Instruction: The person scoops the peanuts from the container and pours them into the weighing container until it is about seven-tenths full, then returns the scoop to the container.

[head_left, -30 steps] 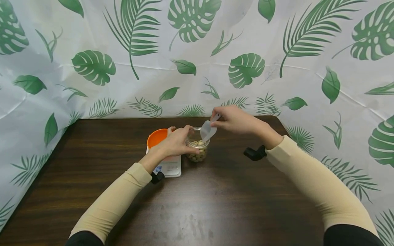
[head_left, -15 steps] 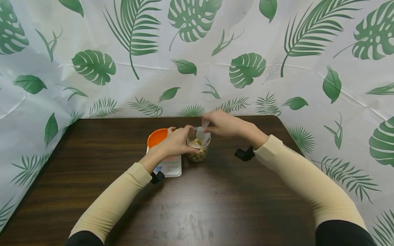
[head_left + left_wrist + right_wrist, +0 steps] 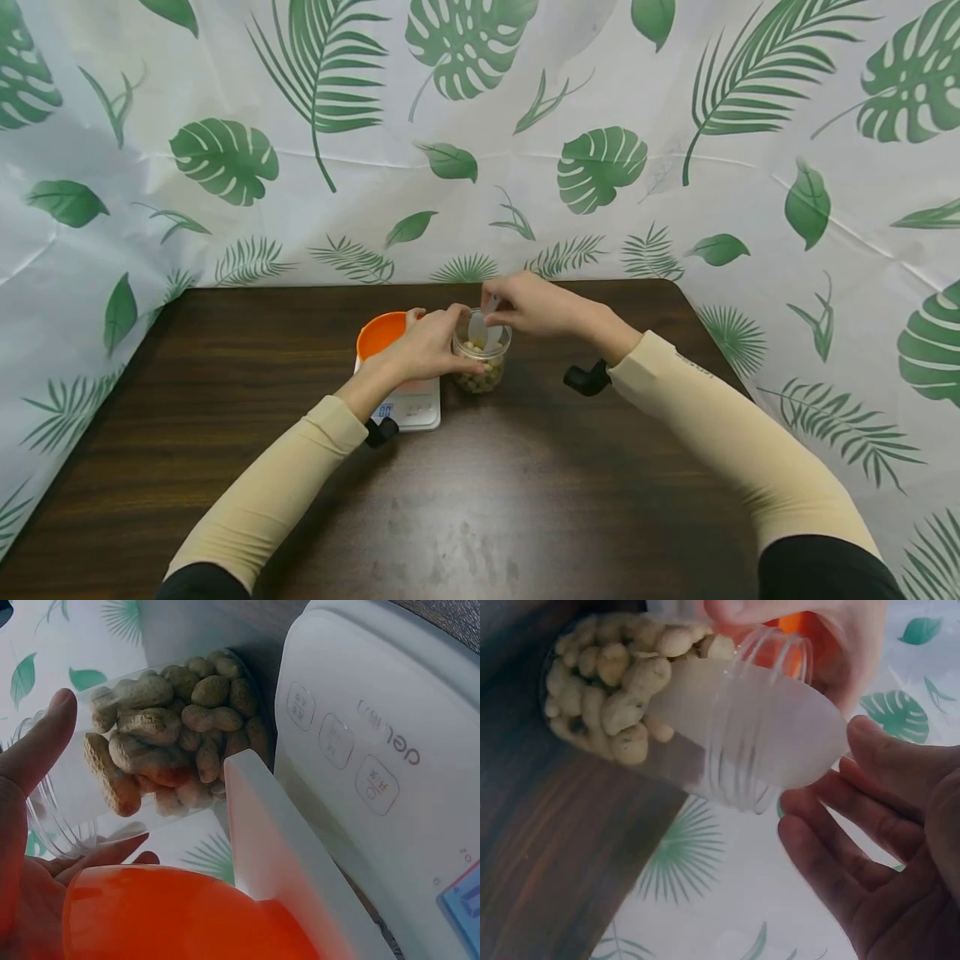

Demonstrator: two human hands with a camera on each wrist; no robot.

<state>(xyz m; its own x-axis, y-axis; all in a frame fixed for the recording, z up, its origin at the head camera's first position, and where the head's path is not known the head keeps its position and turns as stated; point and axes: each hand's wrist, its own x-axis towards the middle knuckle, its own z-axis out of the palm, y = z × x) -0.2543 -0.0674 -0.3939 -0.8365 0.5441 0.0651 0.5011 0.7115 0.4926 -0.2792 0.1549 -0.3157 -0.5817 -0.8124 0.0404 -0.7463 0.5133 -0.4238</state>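
Note:
A clear screw-neck jar (image 3: 697, 761) stands on the table, partly filled with unshelled peanuts (image 3: 150, 727). My left hand (image 3: 423, 348) grips it around the upper part, thumb on the near side and fingers at the far side. From above the mouth, my right hand (image 3: 536, 307) pinches the handle of a translucent white scoop (image 3: 480, 332). The scoop's head is down inside the jar, its tip at the peanuts in the right wrist view. An orange bowl (image 3: 180, 907) sits on the kitchen scale (image 3: 422, 410) just left of the jar, partly behind my left hand and wrist.
The dark wooden table (image 3: 480, 500) ends at a back edge close behind the jar. A leaf-printed white sheet (image 3: 337, 217) hangs behind it and along the sides. The scale's lit display (image 3: 384, 411) faces me beside my left wrist.
My right hand has moved left and slightly down, bringing the scoop from the jar's right rim deeper into it. My left hand, the jar, the bowl and the scale have stayed put.

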